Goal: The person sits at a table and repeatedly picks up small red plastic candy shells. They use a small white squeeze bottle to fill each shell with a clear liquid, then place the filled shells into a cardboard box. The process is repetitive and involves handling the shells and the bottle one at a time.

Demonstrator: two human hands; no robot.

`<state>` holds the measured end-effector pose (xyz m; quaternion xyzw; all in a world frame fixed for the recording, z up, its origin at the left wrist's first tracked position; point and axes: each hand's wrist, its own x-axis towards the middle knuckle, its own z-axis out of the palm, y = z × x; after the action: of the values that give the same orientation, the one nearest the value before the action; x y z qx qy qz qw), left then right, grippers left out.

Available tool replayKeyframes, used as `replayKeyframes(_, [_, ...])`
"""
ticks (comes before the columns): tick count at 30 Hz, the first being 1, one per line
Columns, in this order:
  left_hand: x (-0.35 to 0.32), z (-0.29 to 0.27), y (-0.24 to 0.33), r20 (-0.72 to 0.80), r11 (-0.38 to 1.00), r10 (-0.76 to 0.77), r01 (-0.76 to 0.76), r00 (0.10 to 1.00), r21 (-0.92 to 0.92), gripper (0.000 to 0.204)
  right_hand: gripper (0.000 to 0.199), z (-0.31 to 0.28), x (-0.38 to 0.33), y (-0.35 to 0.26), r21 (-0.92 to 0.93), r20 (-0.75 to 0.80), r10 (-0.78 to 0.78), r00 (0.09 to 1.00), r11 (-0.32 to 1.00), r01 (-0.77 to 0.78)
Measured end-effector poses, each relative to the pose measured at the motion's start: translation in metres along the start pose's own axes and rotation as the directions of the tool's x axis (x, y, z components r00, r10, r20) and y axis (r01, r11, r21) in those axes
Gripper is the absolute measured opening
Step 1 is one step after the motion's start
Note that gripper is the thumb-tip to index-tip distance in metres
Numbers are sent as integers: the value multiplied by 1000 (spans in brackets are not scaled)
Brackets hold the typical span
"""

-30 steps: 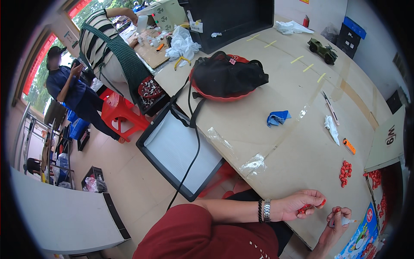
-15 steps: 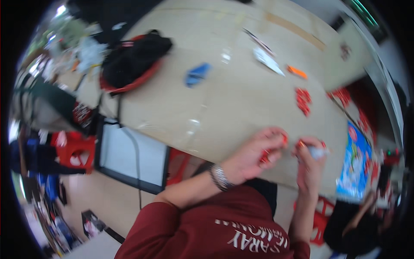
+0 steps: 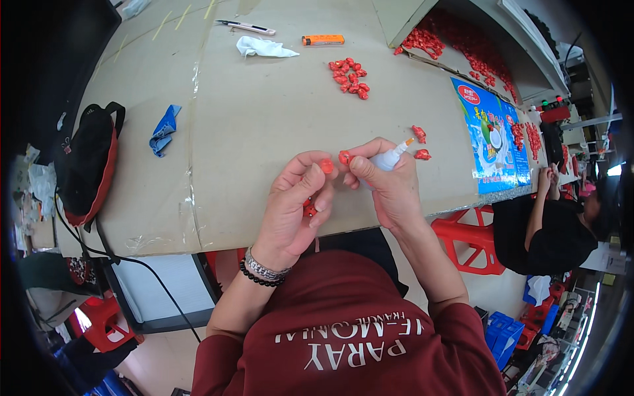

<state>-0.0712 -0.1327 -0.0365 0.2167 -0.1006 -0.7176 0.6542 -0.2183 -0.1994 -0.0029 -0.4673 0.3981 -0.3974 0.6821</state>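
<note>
My left hand (image 3: pixel 294 204) pinches a small red piece (image 3: pixel 326 165) between thumb and fingertip. More red pieces (image 3: pixel 309 207) show between its curled lower fingers and palm. Close beside it, my right hand (image 3: pixel 395 188) pinches another red piece (image 3: pixel 345 158) and also holds a white squeeze bottle (image 3: pixel 387 159), its yellowish tip pointing up and right. The two pinched pieces are close but apart. Just beyond my right hand, two loose red pieces (image 3: pixel 420 134) lie on the table (image 3: pixel 264 105). A cluster of similar pieces (image 3: pixel 350 78) lies farther off.
At the far side are a utility knife (image 3: pixel 246 27), a crumpled white tissue (image 3: pixel 264 47) and a small orange case (image 3: pixel 323 40). A blue cloth (image 3: pixel 165 131) and black-and-red bag (image 3: pixel 96 162) lie left. Right are a blue printed sheet (image 3: pixel 492 142) and a co-worker's hands (image 3: pixel 549 177).
The view has turned and become sharper, so the table items appear farther left and higher. My hands keep their pinches on the red pieces, and the bottle remains in my right hand.
</note>
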Motion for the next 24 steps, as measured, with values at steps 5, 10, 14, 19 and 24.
replayKeyframes(5, [-2, 2, 0, -21, 999, 17, -16, 1000, 47, 22, 13, 1, -3, 1, -104, 7, -119, 993, 987, 119])
replayKeyframes(10, [-3, 3, 0, -29, 983, 87, -81, 996, 162, 23, 11, 5, -8, -3, -277, 21, -211, 977, 938, 208])
replayKeyframes(14, [-3, 6, -2, -46, 960, 148, -133, 988, 246, 24, 10, 3, -9, -2, -364, 85, -277, 957, 886, 289])
replayKeyframes(19, [-3, 6, -6, -45, 923, 229, -202, 972, 328, 24, 8, 6, -11, -2, -413, 70, -376, 924, 833, 370])
replayKeyframes(24, [-4, 5, -8, -13, 870, 285, -253, 959, 422, 21, 9, 3, -11, 1, -403, 81, -394, 916, 827, 391])
